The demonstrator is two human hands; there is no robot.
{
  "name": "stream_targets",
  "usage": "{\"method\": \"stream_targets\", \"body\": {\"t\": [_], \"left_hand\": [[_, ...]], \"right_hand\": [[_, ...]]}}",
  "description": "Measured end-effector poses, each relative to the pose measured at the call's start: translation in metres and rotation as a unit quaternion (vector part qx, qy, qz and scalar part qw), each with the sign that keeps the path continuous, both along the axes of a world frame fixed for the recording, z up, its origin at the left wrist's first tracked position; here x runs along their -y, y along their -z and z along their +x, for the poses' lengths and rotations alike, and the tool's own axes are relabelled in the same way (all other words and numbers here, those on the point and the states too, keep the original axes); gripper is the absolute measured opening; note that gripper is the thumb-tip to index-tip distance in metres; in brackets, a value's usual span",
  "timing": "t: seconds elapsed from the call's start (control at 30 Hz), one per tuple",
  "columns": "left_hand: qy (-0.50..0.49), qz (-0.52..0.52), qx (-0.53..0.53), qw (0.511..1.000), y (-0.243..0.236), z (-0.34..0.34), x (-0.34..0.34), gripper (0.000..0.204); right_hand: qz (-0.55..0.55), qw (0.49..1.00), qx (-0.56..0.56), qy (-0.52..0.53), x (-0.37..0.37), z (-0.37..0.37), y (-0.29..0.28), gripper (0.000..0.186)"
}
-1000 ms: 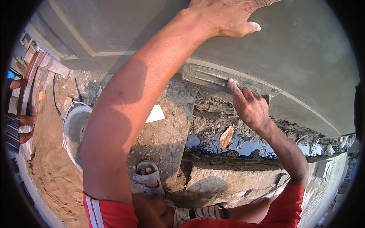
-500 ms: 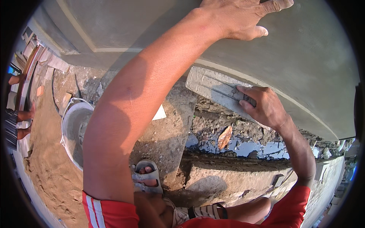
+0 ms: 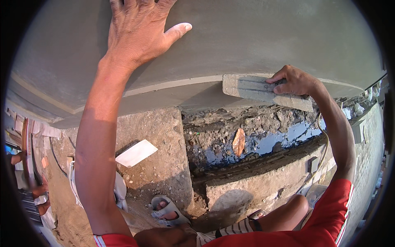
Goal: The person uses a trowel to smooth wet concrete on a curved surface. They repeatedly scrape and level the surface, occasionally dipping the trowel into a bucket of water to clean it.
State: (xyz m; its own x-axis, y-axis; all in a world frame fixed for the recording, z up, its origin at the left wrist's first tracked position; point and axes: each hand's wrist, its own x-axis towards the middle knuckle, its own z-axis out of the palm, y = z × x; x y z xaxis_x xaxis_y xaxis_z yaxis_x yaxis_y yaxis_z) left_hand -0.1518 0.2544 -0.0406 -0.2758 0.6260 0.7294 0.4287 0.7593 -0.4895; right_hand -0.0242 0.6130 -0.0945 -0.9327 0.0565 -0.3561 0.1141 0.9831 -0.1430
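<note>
Right hand [image 3: 294, 81] gripped the trowel [image 3: 250, 87] by the wall [image 3: 247, 37], left hand [image 3: 138, 37] splayed open. Looked like smoothing; next stroke probably needed steady pressure.

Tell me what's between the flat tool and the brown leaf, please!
Mostly lumpy mud lies between the flat tool and the brown leaf, in the head view.

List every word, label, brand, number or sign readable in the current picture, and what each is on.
None can be read.
Flat trowel in the right hand: no lettering discernible.
White slab: no lettering discernible.
Long board at the left edge: too small and blurred to tell whether it bears any.
</note>
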Motion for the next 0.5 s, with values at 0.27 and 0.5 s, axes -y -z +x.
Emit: {"method": "stream_targets", "body": {"t": [0.27,0.5], "left_hand": [[-0.011,-0.004,-0.125,0.992,0.000,-0.008,-0.006,0.097],[0.118,0.012,-0.019,0.993,0.006,-0.019,0.001,0.097]], "right_hand": [[0.026,0.992,-0.113,0.056,-0.127,0.100,-0.028,0.050],[0.013,0.922,-0.334,-0.196,-0.064,0.089,0.088,0.065]]}}
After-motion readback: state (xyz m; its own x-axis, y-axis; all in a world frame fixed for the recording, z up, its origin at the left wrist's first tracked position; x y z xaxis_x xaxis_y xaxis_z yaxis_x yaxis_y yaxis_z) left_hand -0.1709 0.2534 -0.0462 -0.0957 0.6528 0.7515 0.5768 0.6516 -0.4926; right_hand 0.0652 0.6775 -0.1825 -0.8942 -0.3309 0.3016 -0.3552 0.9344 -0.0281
